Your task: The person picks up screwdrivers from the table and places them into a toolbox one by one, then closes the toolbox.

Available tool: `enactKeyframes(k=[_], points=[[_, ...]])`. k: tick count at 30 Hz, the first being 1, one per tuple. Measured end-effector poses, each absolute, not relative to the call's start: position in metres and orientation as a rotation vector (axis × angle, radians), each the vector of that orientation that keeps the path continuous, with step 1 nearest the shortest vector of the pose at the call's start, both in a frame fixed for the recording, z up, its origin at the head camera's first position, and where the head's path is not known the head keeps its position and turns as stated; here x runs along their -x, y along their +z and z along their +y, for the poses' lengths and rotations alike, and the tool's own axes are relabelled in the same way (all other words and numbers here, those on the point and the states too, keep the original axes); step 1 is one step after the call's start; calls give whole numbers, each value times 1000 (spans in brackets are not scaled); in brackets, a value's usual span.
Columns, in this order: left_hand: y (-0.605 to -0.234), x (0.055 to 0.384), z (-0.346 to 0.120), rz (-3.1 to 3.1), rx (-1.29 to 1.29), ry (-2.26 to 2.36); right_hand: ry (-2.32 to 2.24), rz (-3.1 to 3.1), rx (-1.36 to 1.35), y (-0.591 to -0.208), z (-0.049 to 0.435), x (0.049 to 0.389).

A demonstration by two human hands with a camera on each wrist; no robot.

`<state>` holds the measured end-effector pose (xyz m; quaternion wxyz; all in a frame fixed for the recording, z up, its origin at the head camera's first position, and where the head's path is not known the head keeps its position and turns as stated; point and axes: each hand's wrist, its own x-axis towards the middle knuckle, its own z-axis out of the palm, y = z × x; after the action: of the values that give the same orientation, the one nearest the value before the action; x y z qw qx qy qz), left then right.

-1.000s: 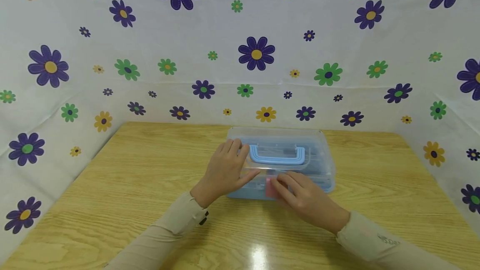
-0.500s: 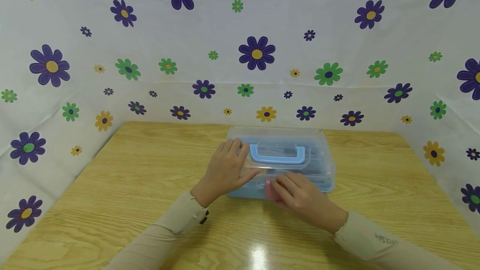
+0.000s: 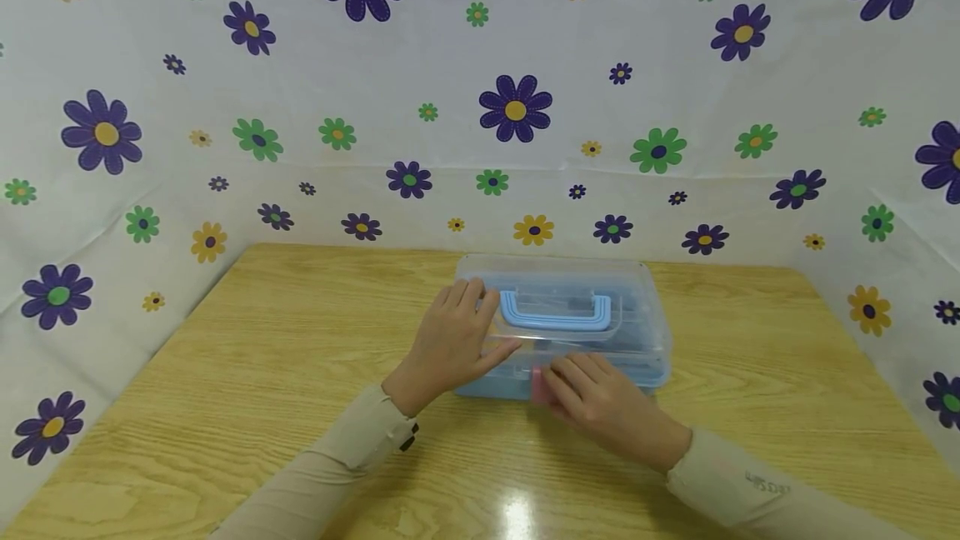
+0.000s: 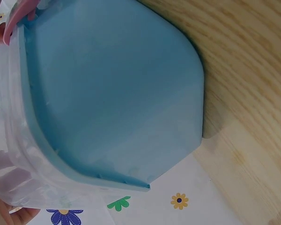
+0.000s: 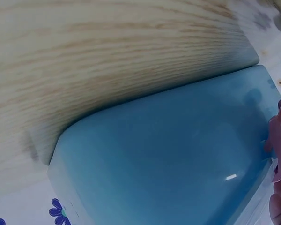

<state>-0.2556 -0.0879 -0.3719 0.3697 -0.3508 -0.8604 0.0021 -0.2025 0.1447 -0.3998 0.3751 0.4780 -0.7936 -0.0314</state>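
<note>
A plastic box with a clear lid (image 3: 637,294), a blue base (image 4: 117,93) and a light blue handle (image 3: 555,322) stands on the table. My left hand (image 3: 453,336) rests on the left part of the lid, thumb stretched along its front and fingers over the top. With bent fingers, my right hand (image 3: 603,402) pinches the pink latch (image 3: 538,387) at the middle of the box's front. The right wrist view catches the same latch (image 5: 278,140) and fingertips at its right edge. Parts of the latch are hidden behind the fingers. Contents under the lid are too blurred to tell.
The wooden table (image 3: 262,382) reaches out on both sides of the box. A white cloth (image 3: 360,90) with printed flowers hangs behind and along both sides. Light glares off the table near its front edge.
My right hand has shifted slightly down and toward me, still pinching the latch. The left hand and the box have stayed in place.
</note>
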Motion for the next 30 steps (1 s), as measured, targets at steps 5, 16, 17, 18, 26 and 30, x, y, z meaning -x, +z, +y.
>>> enactKeyframes(k=[5, 16, 17, 18, 26, 30], points=[[-373, 255, -88, -2215, 892, 9, -149, -2057, -1216, -403, 144, 201], [-373, 256, -88, -2214, 890, 20, -204, -2030, -1154, -408, 139, 202], [-373, 256, -89, -2212, 891, 20, -207, -2030, -1153, -408, 139, 202], [-373, 256, -89, -2210, 892, 19, -207, -2028, -1153, -408, 139, 202], [-374, 257, -89, -2186, 903, -3, -195, -2031, -1171, -406, 140, 202], [-372, 256, -88, -2196, 903, 4, -191, -2025, -1179, -405, 139, 201]])
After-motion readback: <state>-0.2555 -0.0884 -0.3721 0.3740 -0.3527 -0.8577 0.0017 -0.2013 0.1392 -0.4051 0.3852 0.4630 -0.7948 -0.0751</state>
